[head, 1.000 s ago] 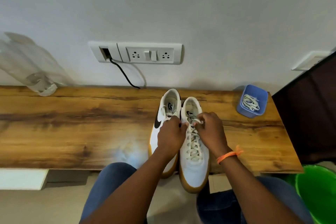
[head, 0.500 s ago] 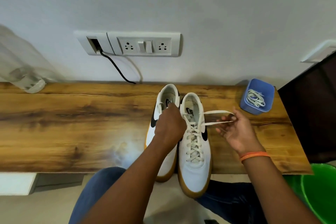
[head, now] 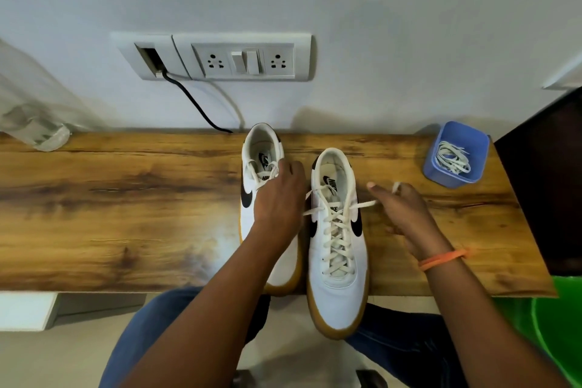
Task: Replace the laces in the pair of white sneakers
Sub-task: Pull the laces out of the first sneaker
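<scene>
From the head camera, our right hand [head: 406, 214] pinches the loose lace end [head: 365, 205] of the right sneaker [head: 337, 249], which sits just left of that grip. Our left hand [head: 277, 195] rests with loose fingers on the left sneaker [head: 252, 167]. We should pull gently sideways, one hole at a time, holding the shoe down.

home room | wooden shelf [head: 126, 198] (wall-mounted) | socket panel [head: 242, 58]

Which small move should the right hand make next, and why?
Probably draw the lace end out of the top eyelet of the right sneaker. The right hand already pinches it, the knot is undone, and the eyelets are otherwise fully laced.
</scene>
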`<state>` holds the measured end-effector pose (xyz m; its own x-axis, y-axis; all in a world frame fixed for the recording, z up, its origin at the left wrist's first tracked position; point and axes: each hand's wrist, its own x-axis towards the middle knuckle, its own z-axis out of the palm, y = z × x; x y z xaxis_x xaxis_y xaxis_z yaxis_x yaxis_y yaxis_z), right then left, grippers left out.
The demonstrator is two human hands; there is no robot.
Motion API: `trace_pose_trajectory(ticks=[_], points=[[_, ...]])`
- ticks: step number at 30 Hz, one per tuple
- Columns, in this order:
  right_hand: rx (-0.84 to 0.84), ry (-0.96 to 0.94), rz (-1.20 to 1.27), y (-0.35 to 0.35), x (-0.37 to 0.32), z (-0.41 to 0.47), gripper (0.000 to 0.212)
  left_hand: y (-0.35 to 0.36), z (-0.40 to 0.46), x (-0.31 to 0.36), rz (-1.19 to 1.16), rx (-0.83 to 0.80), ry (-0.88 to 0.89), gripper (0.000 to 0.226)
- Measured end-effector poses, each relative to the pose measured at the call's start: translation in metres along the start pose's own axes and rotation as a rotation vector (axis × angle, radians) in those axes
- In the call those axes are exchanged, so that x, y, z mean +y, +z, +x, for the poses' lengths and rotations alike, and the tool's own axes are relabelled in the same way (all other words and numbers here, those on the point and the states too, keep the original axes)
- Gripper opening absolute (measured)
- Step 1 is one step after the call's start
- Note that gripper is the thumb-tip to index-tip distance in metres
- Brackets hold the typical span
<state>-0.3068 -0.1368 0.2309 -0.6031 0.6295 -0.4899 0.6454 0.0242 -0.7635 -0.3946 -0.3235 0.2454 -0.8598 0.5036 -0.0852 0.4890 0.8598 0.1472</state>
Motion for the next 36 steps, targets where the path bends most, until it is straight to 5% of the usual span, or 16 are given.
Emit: trace_pose_trajectory(ticks=[4, 9, 12, 15, 18, 22, 28, 36], points=[[0.068, -0.197, -0.141, 0.009, 0.002, -0.002, 0.064, -0.003, -0.006, 0.007, 0.194, -0.035, 0.026, 0.058], [-0.075, -0.598, -0.245, 0.010, -0.004, -0.011, 0.027, -0.001, -0.004, 0.007, 0.172, -0.074, -0.012, 0.069], [-0.211, -0.709, -0.421, 0.011, -0.004, -0.015, 0.028, -0.005, 0.000, 0.002, -0.053, -0.002, -0.064, 0.041], [-0.207, -0.686, -0.448, 0.007, -0.007, -0.018, 0.032, -0.010, 0.006, 0.001, -0.303, 0.056, -0.060, 0.019], [-0.226, -0.660, -0.537, 0.005, -0.011, -0.021, 0.039, -0.014, 0.008, 0.012, -0.477, -0.023, 0.043, 0.022], [-0.229, -0.617, -0.485, 0.005, -0.010, -0.023, 0.040, -0.006, 0.002, 0.016, -0.680, -0.204, -0.148, 0.017], [-0.236, -0.589, -0.426, 0.008, -0.006, -0.014, 0.039, 0.005, 0.008, 0.003, -0.427, -0.382, -0.125, 0.017], [-0.233, -0.569, -0.380, 0.007, -0.004, -0.009, 0.040, 0.013, -0.001, 0.017, -0.322, -0.199, -0.119, 0.016]])
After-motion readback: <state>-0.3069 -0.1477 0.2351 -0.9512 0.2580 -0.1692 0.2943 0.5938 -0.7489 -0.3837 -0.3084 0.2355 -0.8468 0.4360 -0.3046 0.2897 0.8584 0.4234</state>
